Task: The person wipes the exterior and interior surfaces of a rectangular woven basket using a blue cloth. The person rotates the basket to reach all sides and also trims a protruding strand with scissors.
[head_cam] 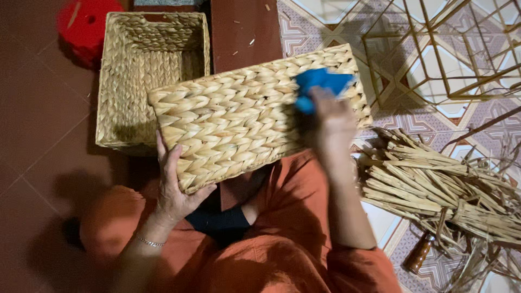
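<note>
Here the left hand grips the lower corner of the woven basket tilted on the lap, while the right hand presses a blue cloth closed-fingered near its upper edge, apparently mid-wipe, with unwiped weave leftward probably due next.

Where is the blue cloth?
In the head view, the blue cloth is under the right hand, pressed against the upper right of the woven basket held over the lap.

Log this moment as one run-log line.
left hand: grips woven basket edge | right hand: presses blue cloth on basket | nearby: second basket, straw bundle
</note>
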